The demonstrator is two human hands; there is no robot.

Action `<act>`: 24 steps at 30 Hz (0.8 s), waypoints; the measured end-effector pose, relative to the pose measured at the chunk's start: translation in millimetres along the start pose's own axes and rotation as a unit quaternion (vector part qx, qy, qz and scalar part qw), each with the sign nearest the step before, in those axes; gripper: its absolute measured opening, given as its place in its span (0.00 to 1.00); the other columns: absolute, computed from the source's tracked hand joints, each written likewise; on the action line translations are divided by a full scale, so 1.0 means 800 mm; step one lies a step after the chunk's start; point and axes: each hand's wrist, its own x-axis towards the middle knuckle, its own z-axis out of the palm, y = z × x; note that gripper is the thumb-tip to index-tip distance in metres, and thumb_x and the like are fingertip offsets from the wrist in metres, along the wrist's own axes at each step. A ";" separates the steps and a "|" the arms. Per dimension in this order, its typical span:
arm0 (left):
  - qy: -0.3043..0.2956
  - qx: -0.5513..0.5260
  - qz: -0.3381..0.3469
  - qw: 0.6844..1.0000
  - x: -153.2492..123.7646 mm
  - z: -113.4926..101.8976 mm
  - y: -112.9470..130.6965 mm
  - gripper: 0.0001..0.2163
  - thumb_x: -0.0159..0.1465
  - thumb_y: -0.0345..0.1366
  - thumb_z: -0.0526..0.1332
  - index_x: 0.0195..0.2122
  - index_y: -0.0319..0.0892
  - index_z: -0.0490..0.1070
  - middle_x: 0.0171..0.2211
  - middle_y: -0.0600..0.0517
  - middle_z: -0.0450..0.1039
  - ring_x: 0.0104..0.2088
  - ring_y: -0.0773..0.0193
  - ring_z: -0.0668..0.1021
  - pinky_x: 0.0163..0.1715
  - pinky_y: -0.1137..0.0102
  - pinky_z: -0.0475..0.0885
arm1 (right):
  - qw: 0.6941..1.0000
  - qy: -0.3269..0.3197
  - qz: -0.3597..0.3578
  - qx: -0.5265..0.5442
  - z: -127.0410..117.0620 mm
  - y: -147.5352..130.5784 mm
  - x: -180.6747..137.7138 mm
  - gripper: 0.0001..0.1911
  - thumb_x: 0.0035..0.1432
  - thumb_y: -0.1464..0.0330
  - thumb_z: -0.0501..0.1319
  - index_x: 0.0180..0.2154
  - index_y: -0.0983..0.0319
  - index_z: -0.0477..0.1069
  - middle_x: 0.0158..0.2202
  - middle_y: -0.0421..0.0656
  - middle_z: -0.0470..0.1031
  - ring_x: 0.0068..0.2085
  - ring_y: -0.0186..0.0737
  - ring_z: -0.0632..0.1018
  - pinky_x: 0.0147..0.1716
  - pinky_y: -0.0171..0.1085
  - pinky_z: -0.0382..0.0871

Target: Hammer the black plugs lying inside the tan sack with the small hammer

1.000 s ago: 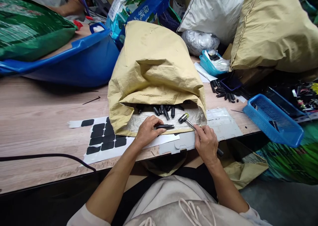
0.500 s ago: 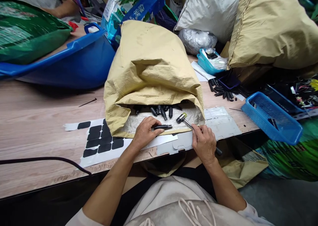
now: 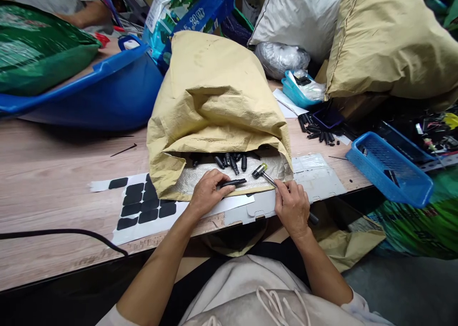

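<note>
The tube [image 3: 233,182] sits at the sack's [image 3: 214,61] open mouth, one end pinched in the left hand's [image 3: 208,188] grip, seemingly to leave its tip clear. The right hand's [image 3: 293,205] grip wraps the hammer [image 3: 264,173]. Loose tubes [image 3: 244,163] lie farther in, apparently within reach.

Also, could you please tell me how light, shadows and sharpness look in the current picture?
In the head view, dark shadow lies under the blue basin, and glare shows on the green bag; in the same head view, left hand, right hand and hammer look fairly sharp, while the space below the table at left is nearly black.
</note>
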 end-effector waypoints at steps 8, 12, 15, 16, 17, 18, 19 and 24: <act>0.001 -0.003 0.007 1.000 0.005 0.001 -0.004 0.11 0.68 0.46 0.60 0.37 0.45 0.78 0.34 0.50 0.74 0.41 0.55 0.74 0.45 0.61 0.68 | 1.000 -0.015 0.009 0.004 0.000 0.000 -0.001 0.17 0.70 0.70 0.58 0.56 0.56 0.77 0.41 0.46 0.75 0.41 0.45 0.70 0.39 0.42 0.59; -0.001 -0.060 0.018 0.998 -0.012 -0.015 0.028 0.12 0.68 0.46 0.59 0.38 0.45 0.77 0.37 0.48 0.77 0.43 0.53 0.75 0.47 0.59 0.70 | 1.000 -0.018 0.009 0.000 0.000 0.000 -0.001 0.17 0.70 0.71 0.57 0.57 0.56 0.76 0.41 0.46 0.75 0.41 0.46 0.70 0.39 0.42 0.59; -0.083 -0.150 0.049 0.984 -0.052 -0.028 0.073 0.12 0.72 0.45 0.58 0.43 0.46 0.77 0.43 0.47 0.80 0.45 0.54 0.78 0.49 0.62 0.72 | 1.000 -0.019 0.006 -0.001 0.000 0.000 -0.001 0.18 0.70 0.71 0.57 0.57 0.56 0.76 0.41 0.46 0.75 0.41 0.46 0.70 0.39 0.42 0.59; -0.141 -0.175 0.054 0.973 -0.067 -0.028 0.085 0.12 0.73 0.45 0.58 0.44 0.47 0.78 0.42 0.48 0.81 0.43 0.56 0.79 0.47 0.64 0.72 | 1.000 -0.018 0.005 -0.001 0.000 0.000 -0.001 0.18 0.70 0.71 0.57 0.57 0.56 0.76 0.41 0.46 0.75 0.41 0.46 0.70 0.39 0.42 0.59; -0.201 -0.193 0.055 0.959 -0.083 -0.024 0.092 0.12 0.73 0.46 0.58 0.44 0.47 0.78 0.41 0.49 0.81 0.41 0.57 0.79 0.45 0.66 0.72 | 1.000 -0.017 0.005 -0.001 0.000 0.000 0.000 0.17 0.70 0.71 0.57 0.57 0.56 0.76 0.41 0.46 0.75 0.41 0.46 0.70 0.40 0.42 0.59; -0.254 -0.200 0.050 0.945 -0.097 -0.015 0.095 0.12 0.73 0.47 0.58 0.44 0.48 0.78 0.40 0.51 0.81 0.39 0.59 0.79 0.43 0.67 0.72 | 1.000 -0.015 0.005 -0.003 0.000 0.000 0.000 0.17 0.70 0.71 0.57 0.57 0.56 0.76 0.41 0.46 0.76 0.41 0.46 0.70 0.40 0.42 0.58; -0.294 -0.197 0.037 0.934 -0.110 -0.002 0.091 0.13 0.72 0.48 0.59 0.43 0.47 0.79 0.38 0.51 0.81 0.38 0.59 0.79 0.42 0.68 0.72 | 1.000 -0.014 0.004 -0.004 -0.001 0.000 0.000 0.17 0.70 0.71 0.57 0.56 0.56 0.76 0.41 0.46 0.76 0.41 0.46 0.70 0.40 0.42 0.58; -0.270 -0.102 -0.176 0.941 -0.140 0.091 0.014 0.18 0.69 0.52 0.57 0.47 0.49 0.80 0.43 0.49 0.83 0.45 0.51 0.82 0.46 0.61 0.74 | 1.000 -0.007 0.004 0.002 0.001 -0.001 -0.001 0.17 0.71 0.71 0.57 0.56 0.56 0.76 0.41 0.46 0.75 0.41 0.46 0.69 0.39 0.42 0.58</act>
